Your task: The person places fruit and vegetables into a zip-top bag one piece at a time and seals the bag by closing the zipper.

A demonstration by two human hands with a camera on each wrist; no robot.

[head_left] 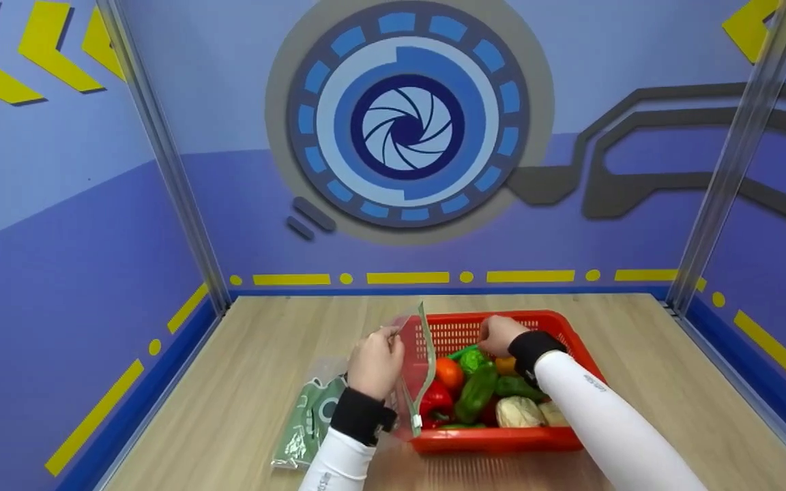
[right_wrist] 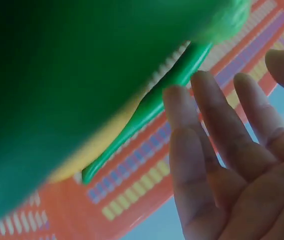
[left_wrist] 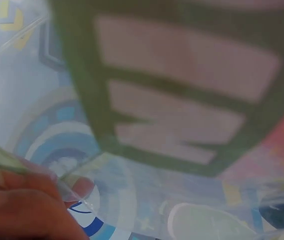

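Left hand (head_left: 374, 365) pinches clear zip bag (head_left: 415, 368), upright over left end of red basket (head_left: 488, 442); cannot tell how wide mouth stands. Right hand (head_left: 500, 334) over basket's far side, fingers loosely spread, seemingly empty, near slender green vegetable (right_wrist: 146, 111). Progress, as judged: early; bag raised, nothing visible inside, vegetables remain in basket. Green-printed bag (head_left: 303, 424) lies flat on tabletop (head_left: 638, 341), apparently unfilled.
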